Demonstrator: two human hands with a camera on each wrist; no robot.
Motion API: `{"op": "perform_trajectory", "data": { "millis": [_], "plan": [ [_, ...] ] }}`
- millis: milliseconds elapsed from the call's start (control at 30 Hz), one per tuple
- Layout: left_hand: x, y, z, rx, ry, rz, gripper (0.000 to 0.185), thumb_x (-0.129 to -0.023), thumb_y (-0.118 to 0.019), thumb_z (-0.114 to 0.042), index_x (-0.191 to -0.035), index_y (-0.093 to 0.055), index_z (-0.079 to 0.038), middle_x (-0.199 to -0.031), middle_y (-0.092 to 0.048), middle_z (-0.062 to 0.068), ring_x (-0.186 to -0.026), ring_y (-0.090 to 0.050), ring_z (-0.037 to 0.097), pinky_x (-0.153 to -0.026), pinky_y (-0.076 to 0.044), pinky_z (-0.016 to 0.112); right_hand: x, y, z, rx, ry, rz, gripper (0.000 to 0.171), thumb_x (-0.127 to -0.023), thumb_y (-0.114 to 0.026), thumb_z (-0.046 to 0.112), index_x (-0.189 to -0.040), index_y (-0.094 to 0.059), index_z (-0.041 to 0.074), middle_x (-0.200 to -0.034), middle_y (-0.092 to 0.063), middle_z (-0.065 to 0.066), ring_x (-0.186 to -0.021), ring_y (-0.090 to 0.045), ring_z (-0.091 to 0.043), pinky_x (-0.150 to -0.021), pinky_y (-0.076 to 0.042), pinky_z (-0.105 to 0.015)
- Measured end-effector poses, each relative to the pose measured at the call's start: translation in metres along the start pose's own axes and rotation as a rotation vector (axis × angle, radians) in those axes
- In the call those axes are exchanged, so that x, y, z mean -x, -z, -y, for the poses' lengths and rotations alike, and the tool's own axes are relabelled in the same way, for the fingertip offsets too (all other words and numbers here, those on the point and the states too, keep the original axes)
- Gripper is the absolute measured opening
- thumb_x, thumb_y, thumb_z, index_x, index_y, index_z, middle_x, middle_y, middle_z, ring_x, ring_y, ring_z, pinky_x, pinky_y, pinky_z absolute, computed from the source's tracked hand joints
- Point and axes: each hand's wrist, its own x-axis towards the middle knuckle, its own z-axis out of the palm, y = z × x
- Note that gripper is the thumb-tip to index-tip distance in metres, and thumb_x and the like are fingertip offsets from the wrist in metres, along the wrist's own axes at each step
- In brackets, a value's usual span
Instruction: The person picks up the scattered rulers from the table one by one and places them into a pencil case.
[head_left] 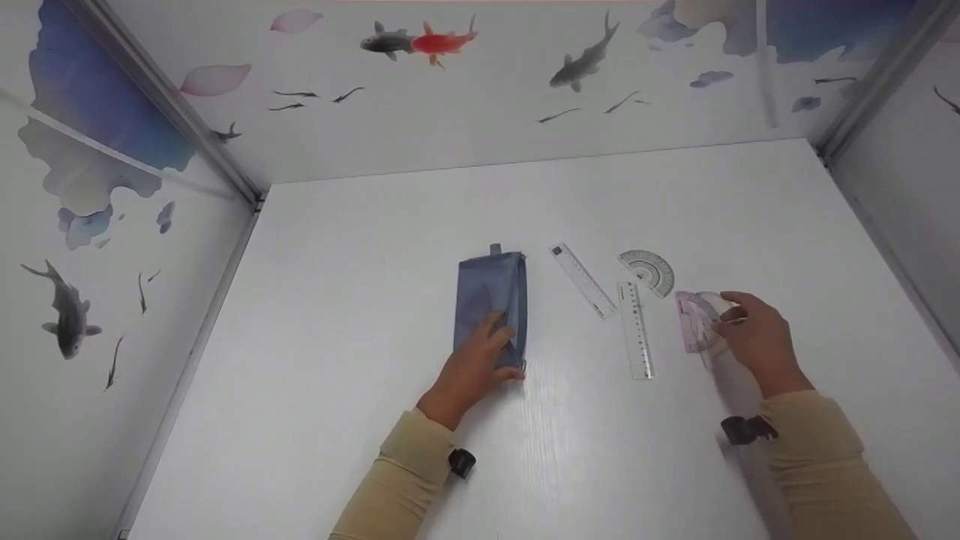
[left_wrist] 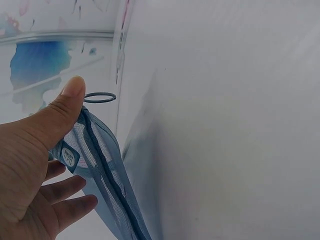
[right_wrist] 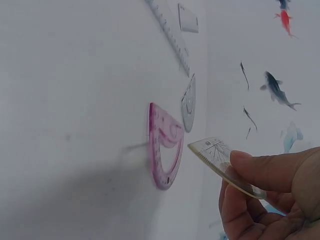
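Blue mesh fabric pencil pouch (head_left: 491, 304) lies flat on the white desk (head_left: 360, 300), lengthwise away from the person, and serves as the landmark for everything else. The left hand (head_left: 474, 367) rests on the pouch's near end, fingers laid over the fabric; in the left wrist view the thumb (left_wrist: 60, 112) presses along the pouch's zip edge while the other fingers spread loosely beneath, so the hand holds the cloth lightly between thumb and fingers. A small ring pull (left_wrist: 99, 97) shows at the pouch's far tip.

Well to the right of the pouch, the right hand (head_left: 757, 337) pinches a small clear plastic protractor-like piece (right_wrist: 225, 162) between thumb and fingertips, lifted off the desk and tilted. Just beneath and beside that hand, on the pouch side, a pink translucent protractor (right_wrist: 164, 147) lies flat on the desk. The two hands are well apart, each forearm in a tan sleeve (head_left: 405, 480) with a dark camera mount at the wrist.

Between the pouch and the right hand lie a short clear ruler (head_left: 583, 280), angled, nearest the pouch; a longer clear ruler (head_left: 636, 330) further right; and a grey semicircular protractor (head_left: 649, 270) beyond the long ruler's far end. The pouch looks thin and slightly creased, with a darker zip seam along one side.
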Motion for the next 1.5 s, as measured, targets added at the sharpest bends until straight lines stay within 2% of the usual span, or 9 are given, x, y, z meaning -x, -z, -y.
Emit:
{"op": "perform_trajectory", "data": {
  "millis": [200,300,533,867,1033,1200,1433,1500],
  "plan": [
    [0.001,-0.001,0.000,-0.014,0.007,0.002,0.063,-0.077,-0.078,-0.037,-0.130,-0.055,-0.011,-0.152,-0.034,0.013,-0.127,-0.049,0.031,-0.090,-0.051,0.036,-0.008,-0.013,0.017,-0.022,0.012,0.019,0.053,-0.092,-0.059,0.004,-0.141,-0.040,-0.006,-0.116,-0.055,-0.028,-0.110,-0.054,-0.042,-0.075,-0.048,-0.033],
    [0.001,-0.002,0.001,-0.011,0.013,0.005,0.061,-0.077,-0.078,-0.037,-0.129,-0.055,-0.012,-0.152,-0.034,0.013,-0.125,-0.052,0.030,-0.089,-0.051,0.036,-0.012,-0.020,0.024,-0.051,-0.017,0.037,0.054,-0.093,-0.059,0.005,-0.143,-0.038,-0.004,-0.118,-0.054,-0.026,-0.111,-0.053,-0.040,-0.078,-0.049,-0.036],
    [-0.001,-0.003,0.001,-0.005,0.011,0.001,0.060,-0.077,-0.078,-0.036,-0.127,-0.055,-0.013,-0.151,-0.034,0.013,-0.119,-0.056,0.030,-0.087,-0.052,0.037,-0.020,-0.032,0.039,-0.123,-0.098,0.081,0.058,-0.095,-0.059,0.009,-0.147,-0.035,0.002,-0.124,-0.052,-0.022,-0.107,-0.053,-0.033,-0.069,-0.050,-0.028],
    [-0.002,0.000,-0.001,0.002,0.019,0.009,0.061,-0.078,-0.078,-0.036,-0.129,-0.054,-0.013,-0.151,-0.034,0.013,-0.118,-0.057,0.030,-0.085,-0.053,0.037,-0.027,-0.052,0.055,-0.152,-0.030,0.086,0.055,-0.093,-0.061,0.008,-0.144,-0.040,0.000,-0.116,-0.055,-0.021,-0.099,-0.057,-0.028,-0.072,-0.048,-0.025],
    [-0.002,-0.001,0.000,0.000,0.014,0.004,0.062,-0.077,-0.078,-0.035,-0.129,-0.054,-0.012,-0.151,-0.034,0.014,-0.122,-0.054,0.033,-0.085,-0.053,0.036,-0.030,-0.065,0.062,-0.200,-0.027,0.106,0.054,-0.093,-0.061,0.007,-0.143,-0.041,0.001,-0.116,-0.055,-0.020,-0.099,-0.057,-0.027,-0.076,-0.049,-0.027],
    [-0.001,0.001,-0.003,-0.014,0.033,0.020,0.062,-0.078,-0.078,-0.035,-0.130,-0.054,-0.012,-0.152,-0.033,0.013,-0.125,-0.052,0.032,-0.086,-0.052,0.036,-0.031,-0.079,0.072,-0.238,-0.034,0.140,0.054,-0.093,-0.062,0.008,-0.143,-0.042,0.001,-0.115,-0.056,-0.019,-0.095,-0.058,-0.024,-0.073,-0.049,-0.025],
    [-0.002,0.003,-0.005,-0.020,0.030,0.014,0.060,-0.078,-0.078,-0.035,-0.128,-0.054,-0.013,-0.152,-0.034,0.013,-0.110,-0.061,0.028,-0.077,-0.054,0.034,-0.034,-0.093,0.079,-0.318,-0.011,0.149,0.053,-0.090,-0.063,0.002,-0.139,-0.044,-0.004,-0.106,-0.057,-0.017,-0.091,-0.058,-0.021,-0.070,-0.050,-0.022],
    [-0.002,0.003,-0.005,-0.022,0.022,0.003,0.059,-0.078,-0.078,-0.035,-0.127,-0.054,-0.013,-0.151,-0.034,0.014,-0.113,-0.059,0.029,-0.079,-0.054,0.035,-0.035,-0.096,0.081,-0.337,-0.015,0.146,0.052,-0.090,-0.063,0.002,-0.138,-0.045,-0.004,-0.104,-0.057,-0.016,-0.090,-0.058,-0.019,-0.070,-0.050,-0.022]
  ]
}}
